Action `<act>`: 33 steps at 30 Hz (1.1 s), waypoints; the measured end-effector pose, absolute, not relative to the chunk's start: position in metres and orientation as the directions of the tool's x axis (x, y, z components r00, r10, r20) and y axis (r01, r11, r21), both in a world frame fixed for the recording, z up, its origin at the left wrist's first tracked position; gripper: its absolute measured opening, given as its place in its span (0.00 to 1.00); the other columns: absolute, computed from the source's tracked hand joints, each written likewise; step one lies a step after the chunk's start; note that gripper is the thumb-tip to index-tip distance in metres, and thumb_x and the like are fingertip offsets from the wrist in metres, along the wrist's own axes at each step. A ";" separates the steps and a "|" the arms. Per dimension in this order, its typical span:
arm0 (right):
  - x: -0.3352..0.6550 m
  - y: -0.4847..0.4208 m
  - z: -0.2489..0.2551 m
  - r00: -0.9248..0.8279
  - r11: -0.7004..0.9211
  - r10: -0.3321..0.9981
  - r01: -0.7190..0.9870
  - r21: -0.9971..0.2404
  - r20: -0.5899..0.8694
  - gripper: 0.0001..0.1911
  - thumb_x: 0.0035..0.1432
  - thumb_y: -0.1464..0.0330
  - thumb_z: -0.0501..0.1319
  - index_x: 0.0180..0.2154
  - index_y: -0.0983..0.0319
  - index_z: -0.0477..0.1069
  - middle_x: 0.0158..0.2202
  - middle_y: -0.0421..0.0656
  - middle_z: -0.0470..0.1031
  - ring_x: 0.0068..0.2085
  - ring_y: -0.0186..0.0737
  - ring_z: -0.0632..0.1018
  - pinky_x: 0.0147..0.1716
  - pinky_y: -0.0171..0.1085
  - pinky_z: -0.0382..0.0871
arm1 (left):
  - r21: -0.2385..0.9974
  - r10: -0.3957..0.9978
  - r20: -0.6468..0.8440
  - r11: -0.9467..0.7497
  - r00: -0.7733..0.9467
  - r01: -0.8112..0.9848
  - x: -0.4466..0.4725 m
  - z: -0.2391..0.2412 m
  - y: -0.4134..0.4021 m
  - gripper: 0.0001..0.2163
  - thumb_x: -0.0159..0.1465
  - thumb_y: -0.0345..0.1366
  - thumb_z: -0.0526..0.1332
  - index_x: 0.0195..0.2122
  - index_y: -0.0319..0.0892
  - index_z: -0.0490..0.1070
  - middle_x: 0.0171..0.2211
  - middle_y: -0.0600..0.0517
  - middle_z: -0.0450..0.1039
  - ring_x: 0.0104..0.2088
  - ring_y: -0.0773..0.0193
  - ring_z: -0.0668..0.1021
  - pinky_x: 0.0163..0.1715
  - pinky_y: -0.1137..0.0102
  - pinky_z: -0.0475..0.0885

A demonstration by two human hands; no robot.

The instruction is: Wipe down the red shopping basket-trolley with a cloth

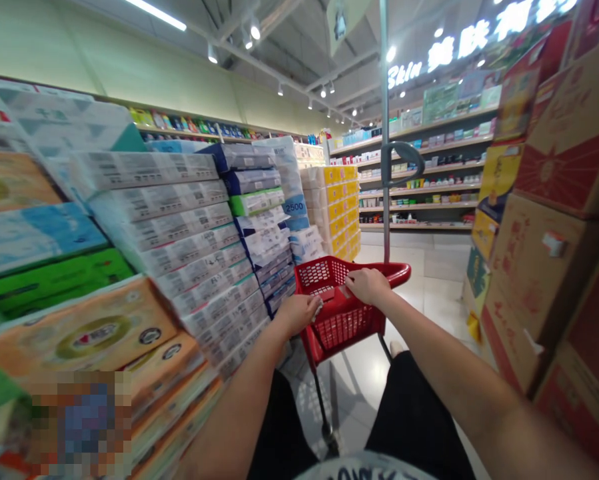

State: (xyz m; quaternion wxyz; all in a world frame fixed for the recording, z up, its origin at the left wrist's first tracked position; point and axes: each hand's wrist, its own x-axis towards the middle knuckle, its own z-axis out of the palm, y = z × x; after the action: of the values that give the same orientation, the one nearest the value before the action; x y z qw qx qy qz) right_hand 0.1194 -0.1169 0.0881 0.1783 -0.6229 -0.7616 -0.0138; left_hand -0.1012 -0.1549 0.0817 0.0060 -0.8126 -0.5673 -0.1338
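Observation:
A red plastic shopping cart [346, 327] with a lattice basket stands right in front of my legs. At the left end of its near rim, my left hand [299, 315] is closed, and a small crumpled white thing [319, 308] shows at its fingertips. I cannot tell whether that hand also grips the cart. My right hand [368, 287] is curled over the near right part of the cart, its fingertips partly hidden. A grey upright pole [386, 207] with a loop-shaped hook [413, 163] rises from the cart's right side.
Tall stacks of white paper packs [189, 220] and orange packs [99, 327] line the left side closely. Yellow-and-white packs [342, 207] stand ahead. Cardboard boxes [539, 260] are piled on the right. Stocked shelves [429, 190] run across the back, beyond the pale tiled floor [419, 267].

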 end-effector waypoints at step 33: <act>0.112 -0.117 0.091 -0.102 0.175 0.948 0.958 -0.226 0.302 0.24 0.65 0.58 0.44 0.42 0.59 0.77 0.42 0.50 0.79 0.44 0.49 0.77 0.43 0.43 0.65 | -0.073 0.920 0.335 -0.189 0.202 0.979 -0.063 0.071 -0.160 0.24 0.71 0.46 0.41 0.36 0.42 0.75 0.34 0.45 0.77 0.33 0.58 0.78 0.34 0.66 0.67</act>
State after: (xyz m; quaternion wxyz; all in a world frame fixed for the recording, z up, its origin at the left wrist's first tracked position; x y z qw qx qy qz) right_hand 0.1122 -0.1173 0.0915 0.1916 -0.6422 -0.7420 -0.0138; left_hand -0.0629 -0.1602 0.0708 0.1360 -0.7633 -0.6222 -0.1086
